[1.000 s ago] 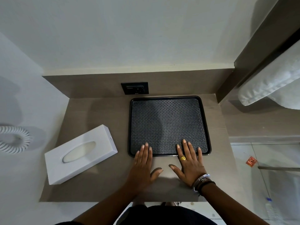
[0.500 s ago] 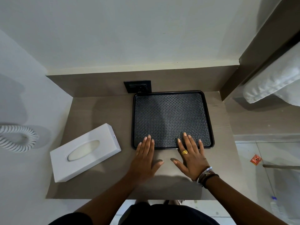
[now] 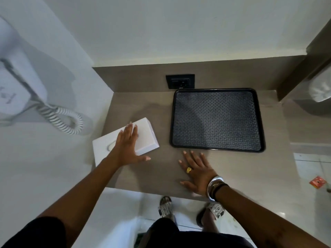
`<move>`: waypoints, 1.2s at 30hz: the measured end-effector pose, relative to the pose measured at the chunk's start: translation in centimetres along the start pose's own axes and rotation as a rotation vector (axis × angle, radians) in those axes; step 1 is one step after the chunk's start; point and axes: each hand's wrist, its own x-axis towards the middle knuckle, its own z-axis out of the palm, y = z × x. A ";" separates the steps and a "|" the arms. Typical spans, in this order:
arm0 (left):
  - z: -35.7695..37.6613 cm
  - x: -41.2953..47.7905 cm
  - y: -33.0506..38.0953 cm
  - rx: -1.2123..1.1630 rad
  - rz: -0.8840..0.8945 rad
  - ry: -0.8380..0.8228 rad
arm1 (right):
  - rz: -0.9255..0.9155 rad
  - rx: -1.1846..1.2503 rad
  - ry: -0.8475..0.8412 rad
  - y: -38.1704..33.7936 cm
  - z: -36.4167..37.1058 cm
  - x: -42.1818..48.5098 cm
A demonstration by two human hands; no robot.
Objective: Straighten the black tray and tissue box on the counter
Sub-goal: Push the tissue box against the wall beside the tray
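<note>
The black tray (image 3: 217,120) with a patterned mat lies at the back right of the grey counter (image 3: 166,169), its far edge against the back panel. The white tissue box (image 3: 145,140) sits at the counter's left, turned at an angle. My left hand (image 3: 126,145) lies flat on top of the box, fingers spread, covering most of its oval slot. My right hand (image 3: 196,171), with a gold ring and bracelets, rests flat on the counter just in front of the tray's near edge, apart from the tray.
A black wall socket (image 3: 180,81) sits on the back panel above the tray's left corner. A wall-mounted hair dryer with coiled cord (image 3: 66,120) hangs at the left. A rolled white towel (image 3: 320,88) lies on a shelf at right. My sandalled feet (image 3: 165,208) stand below the counter's front edge.
Both hands have come off the tray's near edge. My left hand has moved left onto the tissue box. My right hand has drawn back onto the counter. The view has shifted left.
</note>
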 end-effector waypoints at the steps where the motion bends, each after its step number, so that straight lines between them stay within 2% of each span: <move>1: -0.3 0.2 -1.7 0.038 -0.022 -0.076 | 0.030 -0.005 0.005 -0.6 0.2 0.1; 4: -0.1 0.7 -5.8 0.117 -0.033 -0.176 | 0.112 -0.026 0.028 -1.8 1.0 0.5; 8: 0.3 1.1 -7.6 0.096 0.005 -0.150 | 0.140 -0.084 0.046 -1.7 1.8 0.9; 12: 0.7 1.1 -7.8 0.092 0.037 -0.025 | 0.163 -0.120 0.038 -1.9 2.0 1.0; 17: 0.8 1.1 -7.8 0.039 0.038 0.045 | 0.183 -0.146 0.006 -2.3 1.6 0.9; 20: 0.5 1.4 -7.4 -0.063 -0.085 0.078 | 0.196 -0.148 -0.012 -2.4 1.2 0.9; 27: -1.8 4.5 -6.5 -0.278 -0.514 0.273 | 0.190 -0.122 0.004 -2.4 1.2 0.8; 36: -2.2 9.4 -7.0 -0.318 -0.725 0.253 | 0.179 -0.090 0.017 -2.2 1.1 0.9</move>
